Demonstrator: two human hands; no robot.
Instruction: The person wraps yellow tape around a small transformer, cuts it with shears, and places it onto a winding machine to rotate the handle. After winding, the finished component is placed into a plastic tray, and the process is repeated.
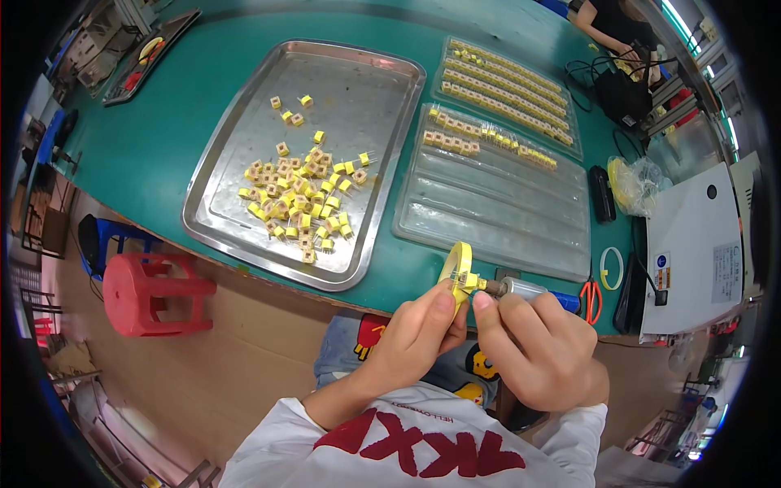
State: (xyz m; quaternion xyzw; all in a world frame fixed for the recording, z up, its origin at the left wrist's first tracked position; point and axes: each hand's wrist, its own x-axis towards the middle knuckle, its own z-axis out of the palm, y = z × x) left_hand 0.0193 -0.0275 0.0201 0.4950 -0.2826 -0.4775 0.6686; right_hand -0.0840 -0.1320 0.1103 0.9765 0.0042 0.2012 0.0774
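My left hand (419, 333) pinches a roll of yellow tape (461, 259) between thumb and fingers at the table's front edge. Beside the roll, a small yellow-wrapped part with thin pins (469, 281) sits at the tip of a spindle (495, 287). The spindle comes out of a silver cylinder (525, 289) with a blue end (568, 302). My right hand (541, 350) is closed just below the spindle, its thumb and fingertip close to the wrapped part. Whatever lies between those fingertips is too small to name.
A steel tray (338, 281) holds many loose yellow parts. Two clear plastic trays (496, 207) (508, 69) carry rows of them. Orange-handled scissors (591, 301), a white ring (612, 268) and a white machine box (691, 244) stand right. Another person's hand (630, 61) works at far right.
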